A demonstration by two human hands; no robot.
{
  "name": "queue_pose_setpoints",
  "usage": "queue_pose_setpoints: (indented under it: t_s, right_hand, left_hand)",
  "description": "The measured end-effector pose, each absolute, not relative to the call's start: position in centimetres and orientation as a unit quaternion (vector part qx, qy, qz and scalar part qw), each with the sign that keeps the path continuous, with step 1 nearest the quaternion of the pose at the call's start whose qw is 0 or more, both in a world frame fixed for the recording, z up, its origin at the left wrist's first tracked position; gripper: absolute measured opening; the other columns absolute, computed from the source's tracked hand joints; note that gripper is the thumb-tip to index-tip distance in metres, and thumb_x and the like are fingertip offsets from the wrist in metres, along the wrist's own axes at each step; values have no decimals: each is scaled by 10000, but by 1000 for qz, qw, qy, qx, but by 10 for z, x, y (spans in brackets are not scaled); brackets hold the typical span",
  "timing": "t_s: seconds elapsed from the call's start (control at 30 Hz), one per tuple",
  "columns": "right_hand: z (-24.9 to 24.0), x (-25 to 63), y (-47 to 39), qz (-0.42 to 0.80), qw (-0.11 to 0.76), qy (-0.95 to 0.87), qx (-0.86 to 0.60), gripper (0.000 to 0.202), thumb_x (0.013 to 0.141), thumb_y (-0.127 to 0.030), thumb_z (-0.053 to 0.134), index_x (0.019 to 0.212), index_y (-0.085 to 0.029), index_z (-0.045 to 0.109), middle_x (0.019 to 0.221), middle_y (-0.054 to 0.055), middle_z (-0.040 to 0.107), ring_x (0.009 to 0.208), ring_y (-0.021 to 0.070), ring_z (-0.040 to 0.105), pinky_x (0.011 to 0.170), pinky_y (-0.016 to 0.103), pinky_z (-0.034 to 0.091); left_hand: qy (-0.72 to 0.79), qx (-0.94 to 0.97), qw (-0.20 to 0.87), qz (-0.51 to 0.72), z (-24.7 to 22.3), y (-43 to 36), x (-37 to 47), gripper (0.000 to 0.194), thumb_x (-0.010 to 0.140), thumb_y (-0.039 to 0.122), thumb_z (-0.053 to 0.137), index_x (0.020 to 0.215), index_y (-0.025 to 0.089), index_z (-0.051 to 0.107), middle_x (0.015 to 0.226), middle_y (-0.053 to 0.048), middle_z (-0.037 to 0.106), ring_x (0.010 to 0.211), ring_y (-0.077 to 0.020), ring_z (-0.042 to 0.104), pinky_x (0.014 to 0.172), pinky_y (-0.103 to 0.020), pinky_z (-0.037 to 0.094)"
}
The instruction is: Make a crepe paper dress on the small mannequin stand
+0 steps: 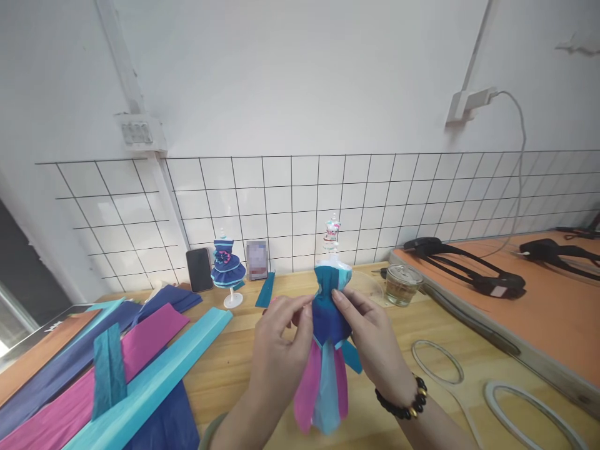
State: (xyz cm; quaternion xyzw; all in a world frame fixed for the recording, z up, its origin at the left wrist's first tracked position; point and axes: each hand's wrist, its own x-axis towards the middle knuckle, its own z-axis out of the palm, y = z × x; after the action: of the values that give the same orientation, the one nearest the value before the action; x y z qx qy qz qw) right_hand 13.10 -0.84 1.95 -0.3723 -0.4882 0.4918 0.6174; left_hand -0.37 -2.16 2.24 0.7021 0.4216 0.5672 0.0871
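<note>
Dress (pixel 332 319) in blue, pink and pale blue stands upright in front of the person, above the wooden table (pixel 229 375), between the two hands. Right hand (pixel 375 331), with a beaded bracelet (pixel 412 407) at its wrist, is clamped on the bodice, thumb on the front and fingers round the side. Left hand (pixel 281 337) has its thumb and forefinger close together at the opposite edge; whether they pinch the cloth I cannot tell. Behind the dress rises the top of a small patterned figure (pixel 332 231). Farther left are a second dress (pixel 228 272) on a white stand, a phone (pixel 199 270) leaning on the wall, and a pile of coloured strips (pixel 159 372). To the right are a glass jar (pixel 404 287) and white rings (pixel 490 395), near an orange board (pixel 557 325)
</note>
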Motion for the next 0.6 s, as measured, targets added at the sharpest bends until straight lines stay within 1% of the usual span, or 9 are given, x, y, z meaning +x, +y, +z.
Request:
queue_pose_setpoints:
  t_s: [0.1, 0.23, 0.4, 0.5, 0.6]
  right_hand:
    - [19, 133, -7, 511, 620, -474, -361, 272, 752, -421, 643, 903, -196, 670, 807, 27, 669, 690, 170, 570, 593, 252, 456]
    - [20, 134, -7, 546, 621, -447, -341, 254, 750, -398, 655, 893, -190, 678, 763, 27, 670, 645, 153, 560, 583, 250, 458]
    - [17, 133, -4, 564, 624, -434, -323, 195, 736, -363, 681, 833, -195, 692, 754, 14, 664, 675, 141, 559, 617, 235, 458]
    - [14, 132, -2, 561, 626, -435, -323, 208, 728, -347, 693, 868, -194, 701, 758, 15, 656, 679, 139, 551, 593, 230, 449]
    - [13, 131, -2, 550, 629, -442, -326, 226, 725, -343, 696, 894, -195, 709, 752, 13, 655, 714, 142, 546, 599, 220, 451]
  left_hand:
    - [440, 679, 113, 577, 27, -18, -7, 118, 809, 211, 532, 867, 201, 634, 648, 14, 557, 602, -119, 506, 572, -249, 437]
    - [425, 708, 104, 554, 23, -16, -5, 99, 803, 203, 545, 863, 207, 624, 684, 7, 563, 651, -131, 516, 611, -268, 440]
    - [419, 745, 12, 519, 15, -16, -3, 224, 841, 173, 483, 1017, 227, 612, 866, -44, 572, 822, -170, 536, 722, -329, 439]
    - [408, 769, -48, 490, 13, -15, -4, 279, 853, 163, 459, 1096, 217, 584, 937, -69, 557, 869, -188, 525, 735, -349, 434]
    - [402, 776, -97, 476, 11, -14, -3, 299, 859, 165, 451, 1134, 211, 561, 969, -79, 549, 877, -194, 524, 733, -356, 434]
